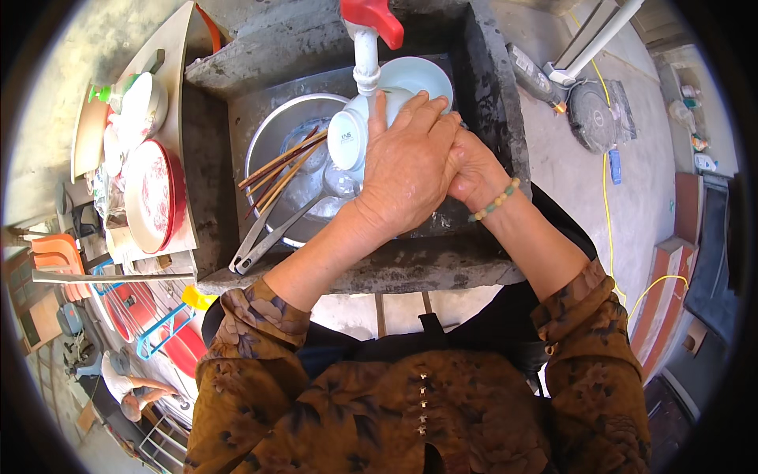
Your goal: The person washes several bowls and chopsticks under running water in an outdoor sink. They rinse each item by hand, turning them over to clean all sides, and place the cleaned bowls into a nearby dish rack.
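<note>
My left hand (402, 172) lies over a pale ceramic bowl (347, 139), which is tilted with its foot ring facing left under the white tap pipe (366, 59). My right hand (474, 166), with a beaded bracelet at its wrist, is against the bowl's right side, partly hidden behind the left. Another pale blue bowl (420, 74) sits behind them in the stone sink (355, 278). Left of the bowl, a metal basin (254, 139) holds wet metal items, several chopsticks (284, 163) and long metal utensil handles (260, 249) that lean over its rim.
A red tap handle (379, 21) hangs over the sink. On the left, a board (177, 65) bears red-rimmed dishes (155, 198) and a green-topped pump bottle (102, 93). Another person (127, 385) is at lower left. A yellow cable (605, 207) crosses the floor on the right.
</note>
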{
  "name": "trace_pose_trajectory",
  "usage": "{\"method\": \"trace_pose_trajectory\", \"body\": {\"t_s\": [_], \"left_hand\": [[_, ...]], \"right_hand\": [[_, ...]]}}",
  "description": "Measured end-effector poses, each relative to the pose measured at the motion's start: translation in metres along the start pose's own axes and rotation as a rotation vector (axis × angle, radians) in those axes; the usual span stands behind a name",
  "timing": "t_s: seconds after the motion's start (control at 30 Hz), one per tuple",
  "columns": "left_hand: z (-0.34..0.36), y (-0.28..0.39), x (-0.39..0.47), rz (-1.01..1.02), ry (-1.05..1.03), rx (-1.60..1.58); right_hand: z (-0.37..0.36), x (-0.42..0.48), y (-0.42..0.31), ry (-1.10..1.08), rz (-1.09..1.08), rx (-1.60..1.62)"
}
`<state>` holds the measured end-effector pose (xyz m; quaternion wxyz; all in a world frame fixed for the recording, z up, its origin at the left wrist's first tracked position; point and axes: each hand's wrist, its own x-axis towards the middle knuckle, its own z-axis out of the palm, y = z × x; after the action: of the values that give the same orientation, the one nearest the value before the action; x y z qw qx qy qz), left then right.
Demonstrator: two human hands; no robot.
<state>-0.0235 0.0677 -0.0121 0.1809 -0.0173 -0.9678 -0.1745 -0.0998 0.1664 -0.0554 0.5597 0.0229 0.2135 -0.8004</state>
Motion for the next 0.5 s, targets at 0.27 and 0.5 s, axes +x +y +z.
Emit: {"method": "trace_pose_trajectory", "body": {"t_s": [0.27, 0.5], "left_hand": [[-0.026, -0.09, 0.062, -0.052, -0.827, -0.365], [0.023, -0.112, -0.005, -0.897, 0.042, -1.729]], "right_hand": [[0.014, 0.0, -0.005, -0.001, -0.007, -0.198], [0.023, 0.003, -0.012, 0.182, -0.142, -0.031]]}}
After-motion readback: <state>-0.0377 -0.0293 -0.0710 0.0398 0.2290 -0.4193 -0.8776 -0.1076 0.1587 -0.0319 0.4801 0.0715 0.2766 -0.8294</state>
